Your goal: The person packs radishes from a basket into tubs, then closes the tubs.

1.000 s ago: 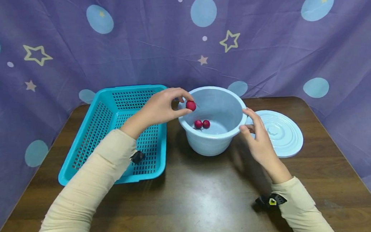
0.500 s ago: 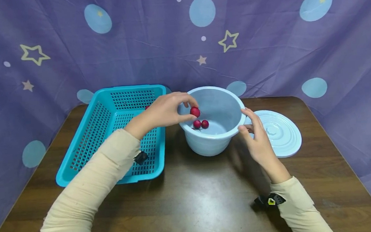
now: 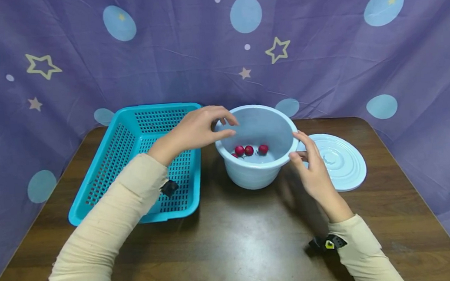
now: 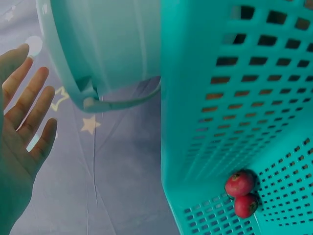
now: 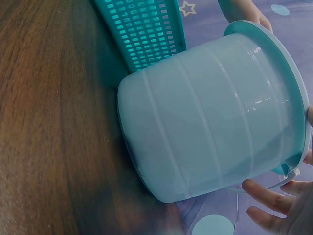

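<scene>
- Now my left hand [image 3: 204, 126] hangs at ten o'clock of the bucket [image 3: 251, 175], its fingers and thumb parted with nothing between them.
- My right hand [image 3: 313, 169] touches the bucket's rim near three o'clock, thumb and forefinger apart; whether they pinch the rim, I cannot tell.
- On the bucket's floor I see round red pieces [image 3: 249, 150]: two side by side, another just beside them at three o'clock, and a fourth at their eight o'clock, mostly hidden by the rim.
- At nine o'clock of the bucket sits my turquoise basket [image 3: 175, 214]; two more red pieces [image 4: 240, 183] lie in it, touching, seen from my left wrist.
- Toward four o'clock, the pale lid [image 3: 340, 165] lies flat on the brown worktop [image 3: 232, 244], partly behind my right hand.
- At twelve o'clock, beyond everything, hangs a purple curtain [image 3: 182, 39] with stars and blue spots.
</scene>
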### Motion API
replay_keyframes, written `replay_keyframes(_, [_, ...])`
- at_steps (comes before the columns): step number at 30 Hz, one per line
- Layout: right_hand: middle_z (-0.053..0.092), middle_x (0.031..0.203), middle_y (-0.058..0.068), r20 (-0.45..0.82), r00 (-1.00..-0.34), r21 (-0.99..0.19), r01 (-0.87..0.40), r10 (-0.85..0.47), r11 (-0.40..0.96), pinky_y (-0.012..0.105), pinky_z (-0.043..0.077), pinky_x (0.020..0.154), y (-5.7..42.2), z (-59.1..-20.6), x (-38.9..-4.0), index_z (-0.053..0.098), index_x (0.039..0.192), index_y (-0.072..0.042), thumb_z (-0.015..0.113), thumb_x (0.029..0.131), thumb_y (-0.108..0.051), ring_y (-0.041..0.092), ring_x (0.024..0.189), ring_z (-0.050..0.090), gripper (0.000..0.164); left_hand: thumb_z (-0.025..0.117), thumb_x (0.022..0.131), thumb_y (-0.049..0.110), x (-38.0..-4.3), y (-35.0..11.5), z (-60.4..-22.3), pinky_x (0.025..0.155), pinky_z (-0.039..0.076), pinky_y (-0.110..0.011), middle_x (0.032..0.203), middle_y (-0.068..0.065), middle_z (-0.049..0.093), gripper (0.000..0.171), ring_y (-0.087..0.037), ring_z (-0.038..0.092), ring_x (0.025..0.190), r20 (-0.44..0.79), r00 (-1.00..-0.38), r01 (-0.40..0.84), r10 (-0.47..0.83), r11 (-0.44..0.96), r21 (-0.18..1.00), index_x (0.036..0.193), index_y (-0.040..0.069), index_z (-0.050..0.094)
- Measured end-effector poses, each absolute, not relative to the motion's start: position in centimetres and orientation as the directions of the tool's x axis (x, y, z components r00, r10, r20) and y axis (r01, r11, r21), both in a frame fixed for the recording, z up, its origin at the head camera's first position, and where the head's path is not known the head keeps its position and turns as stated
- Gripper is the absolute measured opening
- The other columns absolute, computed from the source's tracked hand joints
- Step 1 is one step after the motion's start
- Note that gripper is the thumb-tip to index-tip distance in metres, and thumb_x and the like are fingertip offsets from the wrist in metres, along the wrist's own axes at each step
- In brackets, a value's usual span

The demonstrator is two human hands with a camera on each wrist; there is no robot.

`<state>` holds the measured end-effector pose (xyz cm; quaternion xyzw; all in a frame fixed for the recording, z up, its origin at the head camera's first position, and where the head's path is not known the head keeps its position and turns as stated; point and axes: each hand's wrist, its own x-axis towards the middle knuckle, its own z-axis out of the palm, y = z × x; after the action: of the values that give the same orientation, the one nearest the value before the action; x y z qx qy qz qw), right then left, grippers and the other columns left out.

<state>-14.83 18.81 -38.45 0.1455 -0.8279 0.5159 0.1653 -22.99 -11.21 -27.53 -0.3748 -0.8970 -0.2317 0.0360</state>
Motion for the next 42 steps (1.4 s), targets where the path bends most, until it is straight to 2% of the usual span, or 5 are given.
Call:
replay_keyframes(5, [0.029, 0.158, 0.012, 0.439, -0.896, -0.799, -0.423, -0.066, 0.428, 0.021, 0.043, 0.089, 18.9, -38.5, -14.9, 0.04, 0.15, -0.013, 0.056, 0.102, -0.019, 0.034, 0.107, 0.063, 0.051, 0.071, 0.093, 0.033, -23.6, -12.2, -27.4, 0.081, 0.048, -0.033, 0.11, 0.008, 0.066, 0.025, -0.012, 0.057, 0.097, 0.249, -0.737, 0.664, 0.628, 0.604, 0.442, 0.114, 0.019, 0.071])
replay_keyframes(15, [0.029, 0.158, 0.011, 0.436, -0.898, -0.799, -0.418, -0.063, 0.433, 0.022, 0.042, 0.089, 18.9, -38.7, -14.9, 0.04, 0.151, -0.013, 0.055, 0.103, -0.02, 0.035, 0.108, 0.063, 0.051, 0.068, 0.095, 0.032, -25.0, -14.6, -28.4, 0.085, 0.046, -0.036, 0.107, 0.007, 0.065, 0.022, -0.014, 0.056, 0.098, 0.238, -0.835, 0.541, 0.496, 0.662, 0.519, 0.114, 0.02, 0.07])
replay_keyframes(26, [0.028, 0.159, 0.012, 0.434, -0.898, -0.798, -0.418, -0.067, 0.435, 0.022, 0.042, 0.089, 18.9, -38.8, -14.9, 0.039, 0.151, -0.013, 0.054, 0.103, -0.022, 0.036, 0.109, 0.062, 0.051, 0.063, 0.099, 0.032, -27.3, -18.3, -31.2, 0.09, 0.046, -0.043, 0.118, 0.001, 0.062, 0.025, -0.018, 0.056, 0.103, 0.222, -0.901, 0.427, 0.371, 0.677, 0.6, 0.119, 0.018, 0.067])
replay_keyframes(34, [0.029, 0.158, 0.012, 0.436, -0.898, -0.801, -0.419, -0.061, 0.427, 0.021, 0.041, 0.09, 18.8, -39.0, -14.8, 0.04, 0.151, -0.013, 0.055, 0.103, -0.02, 0.036, 0.108, 0.062, 0.051, 0.063, 0.099, 0.028, -28.6, -20.2, -33.2, 0.097, 0.043, -0.047, 0.13, -0.007, 0.059, 0.034, -0.027, 0.053, 0.119, 0.171, -0.95, 0.309, 0.262, 0.693, 0.651, 0.128, 0.01, 0.063])
replay_keyframes(42, [0.029, 0.158, 0.013, 0.451, -0.89, -0.801, -0.434, -0.061, 0.413, 0.019, 0.042, 0.089, 18.7, -38.8, -14.9, 0.04, 0.15, -0.012, 0.055, 0.102, -0.016, 0.035, 0.106, 0.063, 0.05, 0.063, 0.098, 0.024, -29.7, -21.5, -34.8, 0.1, 0.041, -0.054, 0.138, -0.011, 0.052, 0.034, -0.033, 0.05, 0.124, 0.15, -0.969, 0.245, 0.195, 0.735, 0.632, 0.129, 0.009, 0.062])
